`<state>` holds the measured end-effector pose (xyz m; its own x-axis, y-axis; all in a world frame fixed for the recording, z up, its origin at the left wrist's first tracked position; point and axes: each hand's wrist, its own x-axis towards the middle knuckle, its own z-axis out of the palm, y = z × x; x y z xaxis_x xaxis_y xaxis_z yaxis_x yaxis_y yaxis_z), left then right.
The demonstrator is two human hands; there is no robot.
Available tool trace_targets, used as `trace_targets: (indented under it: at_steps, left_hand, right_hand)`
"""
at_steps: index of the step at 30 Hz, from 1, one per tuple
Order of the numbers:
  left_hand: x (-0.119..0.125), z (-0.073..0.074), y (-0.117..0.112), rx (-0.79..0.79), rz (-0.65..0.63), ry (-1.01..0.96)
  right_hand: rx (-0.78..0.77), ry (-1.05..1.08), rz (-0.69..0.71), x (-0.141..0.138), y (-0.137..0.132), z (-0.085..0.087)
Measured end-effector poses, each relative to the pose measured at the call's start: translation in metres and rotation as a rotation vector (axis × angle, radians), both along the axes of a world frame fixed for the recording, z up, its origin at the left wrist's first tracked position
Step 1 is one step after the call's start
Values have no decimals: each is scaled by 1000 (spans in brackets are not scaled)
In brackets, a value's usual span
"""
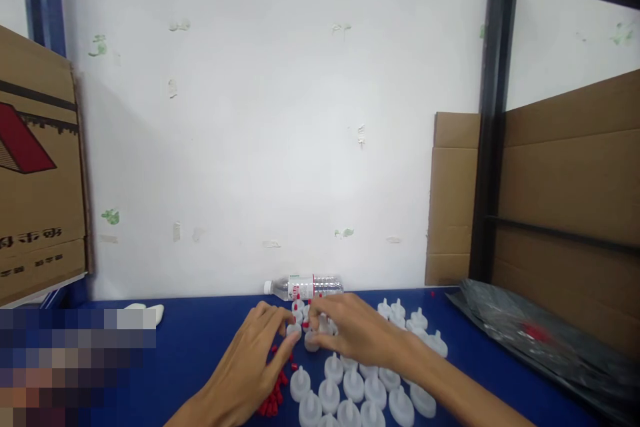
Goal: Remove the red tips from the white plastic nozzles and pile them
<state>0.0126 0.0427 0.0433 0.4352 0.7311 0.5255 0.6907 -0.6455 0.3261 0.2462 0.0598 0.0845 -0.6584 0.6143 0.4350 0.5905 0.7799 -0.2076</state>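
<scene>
My left hand [255, 353] is closed around a small white nozzle bottle [294, 329], thumb on the near side and fingers on the far side. Close beside it, my right hand [345, 325] pinches another small translucent bottle [311, 341] between thumb and fingers; part of that bottle is hidden by the hand. Just beyond both hands stand several bottles with red tips [298, 305]. A pile of loose red caps [273, 401] lies under and beside my left wrist. Many uncapped white nozzle bottles [354, 384] stand in front of and below my right forearm.
A clear plastic drink bottle [305, 287] lies against the white wall. Cardboard boxes stand at left [43, 187] and right [570, 207]. A dark plastic bag [540, 340] lies on the blue table [200, 333] at right. White objects [153, 315] sit at the left, beside a blurred-out area.
</scene>
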Motion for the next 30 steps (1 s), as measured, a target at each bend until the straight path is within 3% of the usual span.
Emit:
trace_targets:
  at_steps: [7, 13, 18, 21, 26, 30]
  left_hand:
    - [7, -4, -6, 76, -119, 87]
    - [8, -4, -10, 114, -60, 135]
    - [8, 3, -9, 52, -155, 136]
    - [8, 5, -10, -25, -123, 63]
    - [4, 3, -1, 26, 9, 25]
    - [-4, -4, 11, 60, 124, 90]
  right_hand:
    - [64, 23, 196, -11, -14, 0]
    - [132, -21, 241, -10, -11, -5]
    - [273, -193, 230, -14, -10, -5]
    - [386, -263, 163, -10, -3, -3]
    - [237, -120, -188, 13, 21, -1]
    - [175, -123, -315, 31, 37, -9]
